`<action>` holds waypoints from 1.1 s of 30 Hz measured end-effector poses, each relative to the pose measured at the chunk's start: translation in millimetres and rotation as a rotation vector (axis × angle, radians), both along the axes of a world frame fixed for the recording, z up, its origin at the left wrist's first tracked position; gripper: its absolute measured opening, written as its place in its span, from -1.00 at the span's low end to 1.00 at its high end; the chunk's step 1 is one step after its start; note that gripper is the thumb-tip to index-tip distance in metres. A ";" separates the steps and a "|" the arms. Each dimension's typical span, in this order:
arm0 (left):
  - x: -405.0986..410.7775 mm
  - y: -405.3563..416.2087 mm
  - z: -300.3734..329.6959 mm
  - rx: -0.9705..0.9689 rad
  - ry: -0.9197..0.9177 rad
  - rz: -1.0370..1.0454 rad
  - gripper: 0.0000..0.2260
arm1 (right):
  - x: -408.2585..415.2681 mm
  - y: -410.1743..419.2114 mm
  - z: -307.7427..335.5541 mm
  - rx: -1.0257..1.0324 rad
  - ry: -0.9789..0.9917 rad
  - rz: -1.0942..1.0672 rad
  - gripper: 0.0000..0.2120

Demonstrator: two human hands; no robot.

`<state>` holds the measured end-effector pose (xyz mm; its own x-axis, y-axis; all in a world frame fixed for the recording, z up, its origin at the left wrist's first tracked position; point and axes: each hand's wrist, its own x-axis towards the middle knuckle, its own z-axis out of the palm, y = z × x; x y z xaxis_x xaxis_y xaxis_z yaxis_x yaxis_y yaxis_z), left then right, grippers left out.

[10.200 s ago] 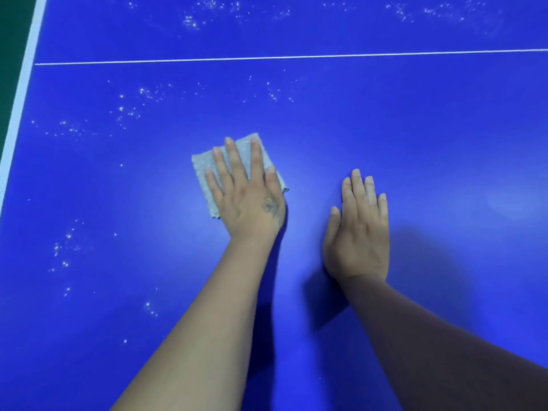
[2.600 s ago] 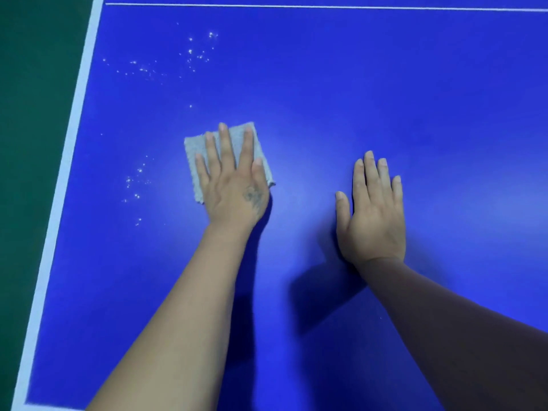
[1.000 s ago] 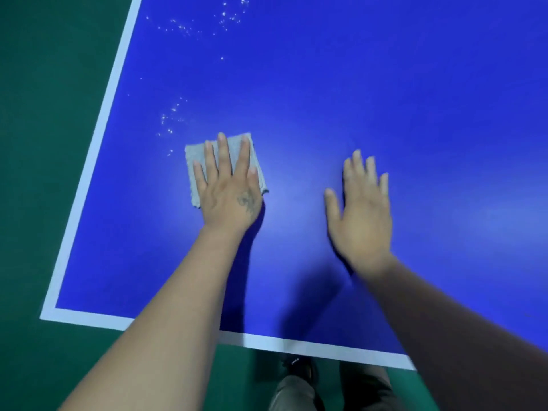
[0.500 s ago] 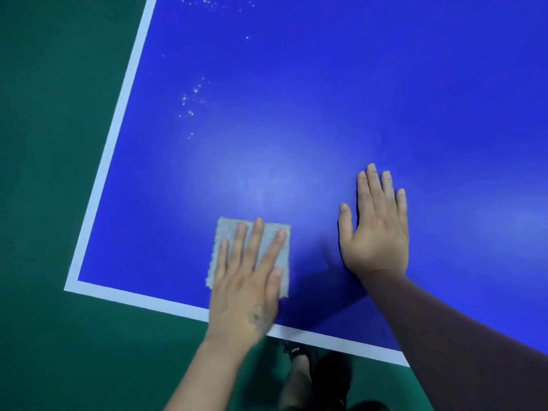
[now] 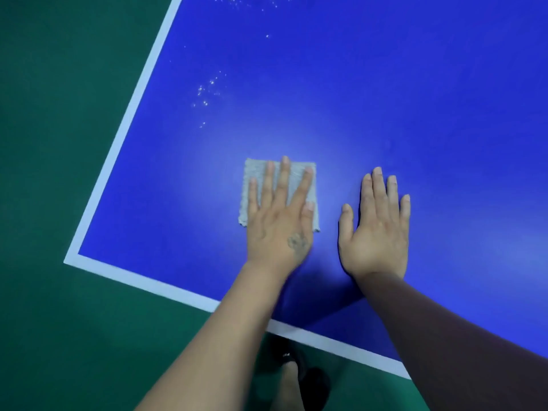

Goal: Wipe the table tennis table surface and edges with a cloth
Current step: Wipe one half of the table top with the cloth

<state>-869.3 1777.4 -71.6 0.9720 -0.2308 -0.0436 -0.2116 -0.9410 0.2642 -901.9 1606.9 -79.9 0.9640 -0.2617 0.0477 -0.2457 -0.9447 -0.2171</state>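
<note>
Two hands flat on the blue surface (image 5: 385, 84) near its white-lined corner (image 5: 72, 259). Right hand (image 5: 375, 229) just beside the cloth (image 5: 258, 176), fingers straight, holding nothing, likely bracing. Left hand (image 5: 280, 221) pressing the grey cloth down with straight fingers, for wiping. White specks (image 5: 207, 90) beyond the cloth, not yet wiped.

Blue table (image 5: 385, 84) edged white, grey cloth (image 5: 255, 179), green floor (image 5: 59, 143)

Coarse grey woven cloth (image 5: 258, 176), smooth semi-glossy blue table (image 5: 385, 84), matt green floor (image 5: 59, 114)
</note>
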 end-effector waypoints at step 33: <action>-100.2 114.9 6.2 0.053 0.096 -0.109 -0.45 | -2.3 6.3 7.6 -0.004 0.021 -0.036 -0.37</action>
